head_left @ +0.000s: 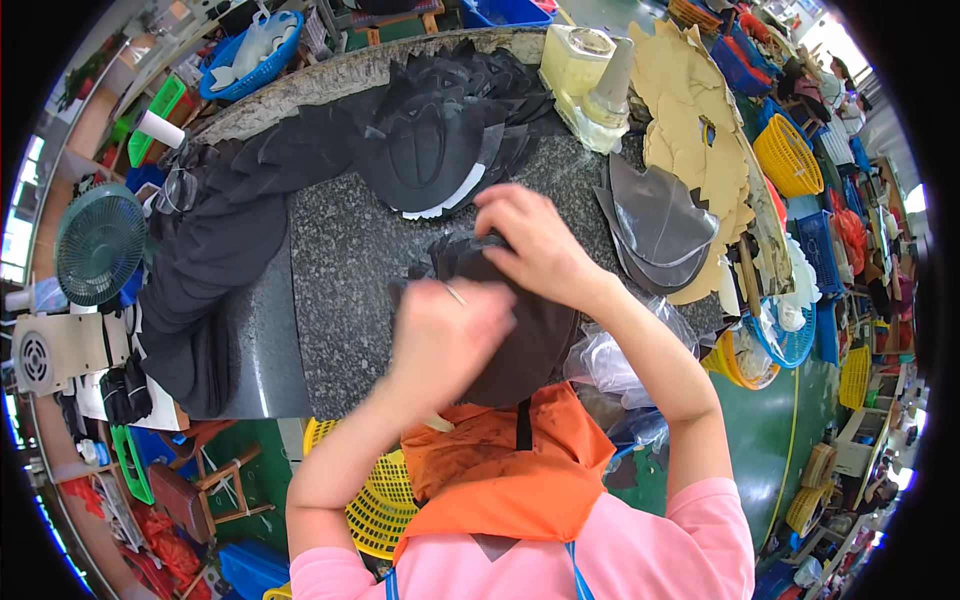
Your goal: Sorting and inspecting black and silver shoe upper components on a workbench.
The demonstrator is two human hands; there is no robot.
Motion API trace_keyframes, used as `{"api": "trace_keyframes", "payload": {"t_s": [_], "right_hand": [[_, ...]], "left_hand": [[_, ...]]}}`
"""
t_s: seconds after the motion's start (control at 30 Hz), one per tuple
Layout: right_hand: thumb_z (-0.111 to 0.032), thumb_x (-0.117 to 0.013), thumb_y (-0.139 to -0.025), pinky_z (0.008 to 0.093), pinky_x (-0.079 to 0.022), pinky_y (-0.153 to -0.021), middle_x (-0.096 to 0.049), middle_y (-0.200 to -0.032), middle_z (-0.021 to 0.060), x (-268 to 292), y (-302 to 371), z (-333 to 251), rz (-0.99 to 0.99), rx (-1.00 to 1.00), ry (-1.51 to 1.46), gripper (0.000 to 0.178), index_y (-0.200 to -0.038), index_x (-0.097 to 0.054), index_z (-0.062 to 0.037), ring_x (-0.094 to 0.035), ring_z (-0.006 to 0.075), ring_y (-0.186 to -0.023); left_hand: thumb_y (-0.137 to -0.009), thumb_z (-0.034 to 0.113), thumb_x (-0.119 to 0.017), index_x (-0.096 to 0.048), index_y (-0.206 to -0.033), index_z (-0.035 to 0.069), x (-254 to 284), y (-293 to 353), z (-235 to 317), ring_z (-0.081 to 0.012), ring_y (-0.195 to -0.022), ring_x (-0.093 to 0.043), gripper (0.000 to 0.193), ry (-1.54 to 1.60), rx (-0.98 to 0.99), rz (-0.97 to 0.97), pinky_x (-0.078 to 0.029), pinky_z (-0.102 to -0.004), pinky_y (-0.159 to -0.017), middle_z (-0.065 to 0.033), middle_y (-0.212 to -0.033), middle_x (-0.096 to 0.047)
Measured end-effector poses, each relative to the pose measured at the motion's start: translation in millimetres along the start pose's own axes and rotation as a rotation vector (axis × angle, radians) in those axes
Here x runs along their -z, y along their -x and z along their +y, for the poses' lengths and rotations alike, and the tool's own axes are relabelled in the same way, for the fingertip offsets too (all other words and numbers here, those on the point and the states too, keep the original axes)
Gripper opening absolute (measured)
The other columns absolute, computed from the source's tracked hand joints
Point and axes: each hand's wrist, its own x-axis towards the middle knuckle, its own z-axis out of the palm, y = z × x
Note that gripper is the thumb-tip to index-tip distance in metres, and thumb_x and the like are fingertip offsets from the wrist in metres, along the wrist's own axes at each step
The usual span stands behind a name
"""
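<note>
In front of me a dark black, curved flat piece point(520, 345) lies over the near edge of the speckled stone worktop point(345, 270). More black pieces with jagged edges show at its far end. My right hand point(535, 250) has its fingers bent over the far end of this dark work, gripping its edge. Motion smears my left hand point(450, 325), closed in a fist above the piece's left side. A thin pale tip shows at its knuckles; what it holds I cannot make out.
Overlapping black pieces point(225, 230) run along the left, with a stack of black curved pieces point(425, 150) beyond my hands. A yellowish glue container point(580, 60), dark pieces under clear film point(660, 225) and tan sheets point(690, 110) lie right. A yellow basket point(385, 500) sits below.
</note>
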Motion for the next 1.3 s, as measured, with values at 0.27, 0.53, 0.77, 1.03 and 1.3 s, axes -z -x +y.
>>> {"api": "trace_keyframes", "payload": {"t_s": [0.27,0.53,0.77,1.03,1.3], "right_hand": [[-0.008,-0.069,-0.073,0.0409,-0.039,-0.097,-0.058,-0.106,0.0060,-16.6,-35.5,40.8,-0.073,0.035,0.155,0.031,-0.103,-0.062,-0.0104,-0.052,0.0280,-0.108],[-0.010,-0.069,-0.068,0.0404,-0.044,-0.094,-0.057,-0.114,0.0054,12.8,-54.7,6.3,0.272,0.352,0.290,0.035,-0.103,-0.066,-0.0146,-0.054,0.0274,-0.109],[-0.020,-0.070,-0.066,0.0331,-0.045,-0.069,-0.049,-0.079,0.0004,15.2,77.4,-76.4,-0.004,0.323,0.284,0.023,-0.086,-0.065,-0.0095,-0.054,0.0190,-0.082],[-0.007,-0.056,-0.075,0.0383,-0.047,-0.075,-0.055,-0.087,0.0086,96.7,119.5,13.7,-0.033,-0.332,0.712,0.017,-0.092,-0.057,-0.0061,-0.056,0.0278,-0.084],[-0.008,-0.060,-0.077,0.0328,-0.054,-0.065,-0.068,-0.078,0.0119,122.8,122.0,37.6,-0.131,-0.674,0.357,0.012,-0.083,-0.067,-0.0003,-0.067,0.0246,-0.072]], "left_hand": [[-0.076,0.012,-0.066,-0.062,-0.109,0.004,32.8,-95.4,-112.0,-0.0330,-0.105,-0.061,0.034,-0.448,-0.258,0.309,-0.051,-0.0411,-0.086,-0.0202,-0.120,-0.059],[-0.084,0.006,-0.052,-0.065,-0.110,0.009,82.4,-92.2,-65.5,-0.0204,-0.087,-0.067,0.029,0.197,-0.160,0.577,-0.051,-0.0309,-0.077,-0.0121,-0.096,-0.068],[-0.091,-0.001,-0.045,-0.056,-0.125,0.003,150.5,-44.8,-131.4,-0.0205,-0.107,-0.058,0.035,1.005,-0.040,1.014,-0.046,-0.0292,-0.093,-0.0133,-0.125,-0.056],[-0.088,0.014,-0.060,-0.059,-0.120,0.004,1.6,70.3,-81.1,-0.0333,-0.093,-0.056,0.033,-0.084,0.369,0.676,-0.044,-0.0397,-0.080,-0.0142,-0.102,-0.059],[-0.067,0.023,-0.078,-0.065,-0.107,0.011,-68.1,78.6,7.4,-0.0336,-0.116,-0.047,0.044,-0.135,-0.339,0.302,-0.037,-0.0484,-0.095,-0.0109,-0.117,-0.055]]}}
